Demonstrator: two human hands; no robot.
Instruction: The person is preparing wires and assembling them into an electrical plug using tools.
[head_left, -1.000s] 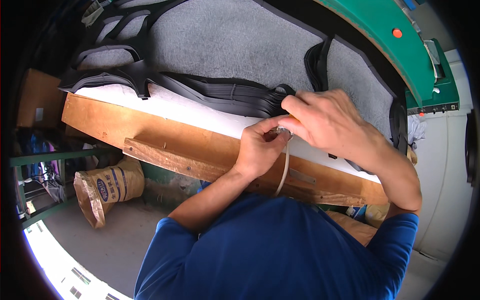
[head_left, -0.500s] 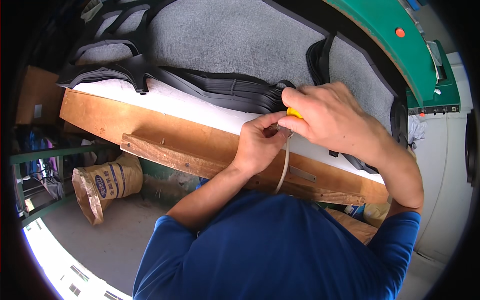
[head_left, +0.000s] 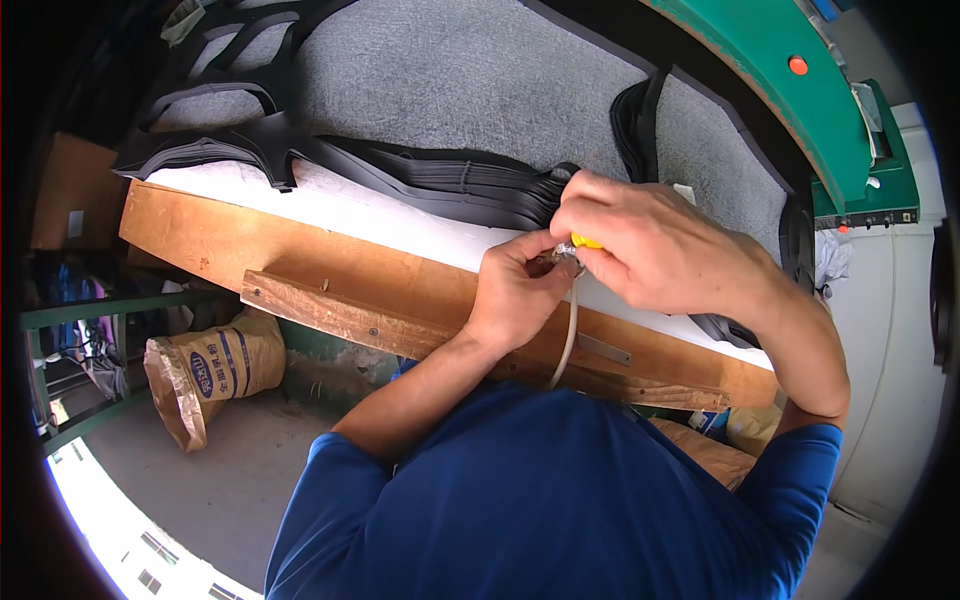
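My left hand (head_left: pixel 515 292) pinches a small metal fitting (head_left: pixel 566 250) between thumb and fingertips. A pale, thin hose or cable (head_left: pixel 571 335) hangs from there toward my body. My right hand (head_left: pixel 665 245) is closed around a tool with a yellow handle (head_left: pixel 586 241); its end meets the fitting, and the rest is hidden in my fingers, so its exact kind does not show. Both hands are close together above the table's near edge, beside a stack of black sheet pieces (head_left: pixel 440 180).
Grey textured sheet (head_left: pixel 450 80) lies among the black pieces on a white layer (head_left: pixel 360 205). The wooden table (head_left: pixel 200 225) has a batten (head_left: pixel 340 310) along its front. A green machine (head_left: pixel 760 60) arches at the right. A brown paper sack (head_left: pixel 235 365) stands on the floor.
My right hand has turned and dipped slightly, so less of the yellow handle and more of the metal fitting shows. My left hand stays in place.
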